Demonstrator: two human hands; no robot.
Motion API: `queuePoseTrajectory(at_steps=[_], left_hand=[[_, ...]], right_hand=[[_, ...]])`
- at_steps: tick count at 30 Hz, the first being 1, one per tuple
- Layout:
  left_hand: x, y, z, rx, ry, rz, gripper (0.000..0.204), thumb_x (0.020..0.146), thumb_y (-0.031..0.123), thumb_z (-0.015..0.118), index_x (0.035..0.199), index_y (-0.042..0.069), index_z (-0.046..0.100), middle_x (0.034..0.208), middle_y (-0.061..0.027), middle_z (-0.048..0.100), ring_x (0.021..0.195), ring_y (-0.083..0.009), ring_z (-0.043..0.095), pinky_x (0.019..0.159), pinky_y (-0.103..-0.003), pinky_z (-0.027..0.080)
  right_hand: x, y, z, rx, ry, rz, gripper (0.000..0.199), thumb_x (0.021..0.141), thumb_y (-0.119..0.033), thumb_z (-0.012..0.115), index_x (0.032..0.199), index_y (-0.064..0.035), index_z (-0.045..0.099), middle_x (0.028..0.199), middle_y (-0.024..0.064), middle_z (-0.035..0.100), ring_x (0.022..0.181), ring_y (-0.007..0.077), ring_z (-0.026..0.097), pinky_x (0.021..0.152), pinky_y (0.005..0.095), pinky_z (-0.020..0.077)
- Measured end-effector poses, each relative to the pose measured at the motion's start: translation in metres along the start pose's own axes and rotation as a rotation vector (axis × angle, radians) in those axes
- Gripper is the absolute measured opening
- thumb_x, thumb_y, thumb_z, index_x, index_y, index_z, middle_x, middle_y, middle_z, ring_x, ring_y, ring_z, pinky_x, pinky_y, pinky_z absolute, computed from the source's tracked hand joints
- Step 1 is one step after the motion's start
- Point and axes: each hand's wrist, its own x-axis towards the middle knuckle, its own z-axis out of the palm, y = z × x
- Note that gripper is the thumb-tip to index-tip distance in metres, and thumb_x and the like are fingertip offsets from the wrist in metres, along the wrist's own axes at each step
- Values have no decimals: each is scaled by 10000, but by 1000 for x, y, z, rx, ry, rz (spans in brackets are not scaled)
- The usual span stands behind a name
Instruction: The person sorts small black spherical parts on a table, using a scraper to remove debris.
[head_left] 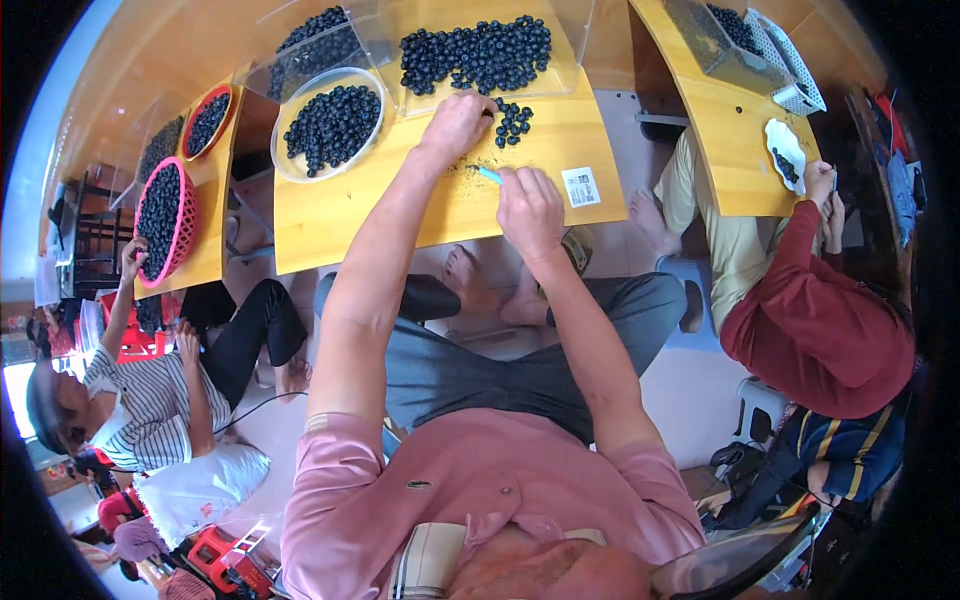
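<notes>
Fingertips together, my left hand (pixel 459 125) pinches a dark round ball (pixel 488 113), like a bead or a berry. It is beside a small loose group of similar balls (pixel 515 122) on the wooden table (pixel 420 215). My right hand (pixel 531 208) is closed around a thin light-blue tool (pixel 490 174); its tip points left, and its kind is hard to make out. Dark crumbs lie near the tip. Beyond my hands, a clear tray (pixel 570 75) holds a large spread of dark balls. Left of my left forearm stands a round clear tub (pixel 278 150) full of them.
A white printed label (pixel 580 187) lies on the table right of my right hand. At the left, a person in stripes reaches to a pink basket (pixel 186 240) of dark balls. At the right table, a person in dark red sits by a white dish (pixel 780 135).
</notes>
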Motion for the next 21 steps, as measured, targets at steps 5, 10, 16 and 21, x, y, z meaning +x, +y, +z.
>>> queuePoseTrajectory(at_steps=[5,10,16,21], left_hand=[[-22,-2,-12,-262,136,-222,273,883,102,784,1146,34,809,999,-142,779,890,-229,748,817,-355,588],[-72,14,-29,-642,292,-641,214,896,78,802,1091,-8,808,938,-62,779,796,-90,663,768,-257,546],[-123,39,-13,-1023,460,-724,237,932,26,792,1166,2,762,952,-55,760,811,-70,643,714,-226,510],[-131,49,2,-757,451,-577,162,867,-20,847,1020,-18,795,1006,-42,662,780,-72,600,722,-213,510]], right_hand=[[-2,1,0,18,-46,18,193,855,-48,722,1048,-32,733,857,104,600,844,308,642,760,440,533],[-1,3,2,3,-8,2,152,847,-50,704,995,-42,736,828,89,590,809,288,639,725,428,532],[1,2,2,4,23,-18,116,852,-56,691,957,-50,739,809,76,584,793,274,637,714,416,532],[1,0,1,11,11,-24,114,865,-61,694,969,-46,738,811,80,584,796,280,635,729,417,531]])
